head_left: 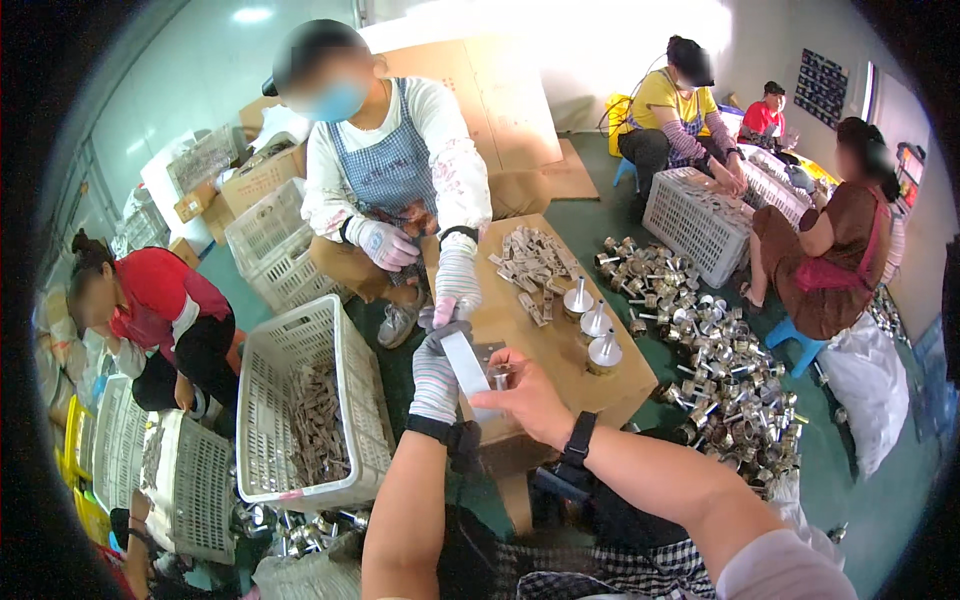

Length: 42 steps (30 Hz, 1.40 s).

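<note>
Pale flat strip (464,362) runs kinda far-left to near-right, my gloved left hand (433,378) holding its left side, and it's just left of my bare right hand (532,398), thumb at its near end, seemingly pinching a small metal bit (499,376).

Before you, a low brown table (560,395) stands on a green floor (612,212). A pale wall (150,115) rises at your far left, near a small bright light (252,15); glare whitens the far wall (640,22), and a blue stool (796,343) stands right.
</note>
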Motion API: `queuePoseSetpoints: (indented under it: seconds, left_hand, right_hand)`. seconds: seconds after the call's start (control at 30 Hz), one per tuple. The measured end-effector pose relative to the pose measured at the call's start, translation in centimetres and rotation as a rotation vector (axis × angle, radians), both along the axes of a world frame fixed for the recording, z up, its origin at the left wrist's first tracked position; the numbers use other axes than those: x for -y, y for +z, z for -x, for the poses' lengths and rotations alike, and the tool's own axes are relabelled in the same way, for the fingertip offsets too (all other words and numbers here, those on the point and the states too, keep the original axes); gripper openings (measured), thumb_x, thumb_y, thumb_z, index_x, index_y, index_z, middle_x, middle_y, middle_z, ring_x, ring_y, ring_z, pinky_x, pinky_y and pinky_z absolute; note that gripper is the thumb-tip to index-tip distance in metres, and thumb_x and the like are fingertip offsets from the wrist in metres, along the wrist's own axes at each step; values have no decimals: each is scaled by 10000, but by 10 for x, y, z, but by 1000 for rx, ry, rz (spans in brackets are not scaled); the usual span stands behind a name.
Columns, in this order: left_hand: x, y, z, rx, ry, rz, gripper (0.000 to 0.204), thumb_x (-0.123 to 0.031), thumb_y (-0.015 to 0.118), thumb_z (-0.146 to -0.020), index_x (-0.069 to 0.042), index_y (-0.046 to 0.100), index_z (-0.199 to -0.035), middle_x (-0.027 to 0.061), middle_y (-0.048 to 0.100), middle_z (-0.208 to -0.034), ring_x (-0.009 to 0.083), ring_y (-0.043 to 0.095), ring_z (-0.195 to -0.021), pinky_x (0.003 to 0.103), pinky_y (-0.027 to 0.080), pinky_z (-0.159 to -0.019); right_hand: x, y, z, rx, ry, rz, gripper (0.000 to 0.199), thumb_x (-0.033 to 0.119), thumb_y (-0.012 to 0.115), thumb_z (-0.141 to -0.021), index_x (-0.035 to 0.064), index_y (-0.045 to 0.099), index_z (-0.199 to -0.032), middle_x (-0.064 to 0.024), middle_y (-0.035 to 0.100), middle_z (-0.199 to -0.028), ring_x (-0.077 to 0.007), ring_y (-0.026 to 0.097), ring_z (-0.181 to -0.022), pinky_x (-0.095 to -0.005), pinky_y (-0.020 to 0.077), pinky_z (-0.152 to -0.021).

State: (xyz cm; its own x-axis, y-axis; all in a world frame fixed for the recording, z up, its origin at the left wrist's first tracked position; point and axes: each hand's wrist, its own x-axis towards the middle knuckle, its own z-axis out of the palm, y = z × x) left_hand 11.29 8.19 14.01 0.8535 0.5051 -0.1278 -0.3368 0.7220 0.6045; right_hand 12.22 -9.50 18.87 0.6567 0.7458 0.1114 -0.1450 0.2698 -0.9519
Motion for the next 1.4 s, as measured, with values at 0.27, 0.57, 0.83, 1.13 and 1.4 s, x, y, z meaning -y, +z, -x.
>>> queuePoseSetpoints:
  seconds: [0.27, 0.57, 0.83, 1.13, 1.4]
  left_hand:
    - [26, 37, 31, 65, 39, -737, 252, -197, 620, -704, -22, 565, -878, 74, 578, -764, 199, 561, -684, 300, 461, -626]
    - [99, 25, 111, -182, -226, -50, 141, -137, 555, -791, -63, 527, -908, 65, 550, -774, 184, 547, -707, 335, 481, -660]
    - [104, -48, 146, -401, -403, 318, 242, -256, 509, -851, -72, 597, -982, 104, 628, -910, 263, 583, -784, 379, 481, -771]
    - [96, -95, 147, -283, -397, 467, 221, -143, 521, -830, 4, 596, -977, 151, 636, -905, 291, 590, -843, 396, 466, -820]
    - [94, -98, 136, -421, -315, 287, 208, -89, 522, -827, 21, 601, -985, 153, 638, -950, 279, 596, -882, 382, 470, -842]
  right_hand:
    - [9, 6, 16, 318, 3, -12, 336, 72, 774, -675, 80, 514, -889, 32, 517, -826, -61, 483, -748, -210, 416, -674]
    - [80, -23, 95, 425, 124, 35, 289, 97, 788, -677, 75, 531, -807, 18, 544, -776, -69, 502, -758, -228, 421, -696]
    - [118, -73, 141, 235, 112, 72, 266, 61, 782, -694, 77, 534, -790, 24, 538, -762, -48, 507, -701, -208, 426, -646]
    - [111, -87, 139, 225, -164, 248, 322, 96, 791, -671, 74, 506, -817, 47, 481, -766, -33, 451, -717, -188, 390, -647]
    - [104, -84, 131, -20, -116, 216, 276, 83, 761, -702, 71, 511, -817, 33, 513, -774, -50, 480, -720, -201, 411, -640]
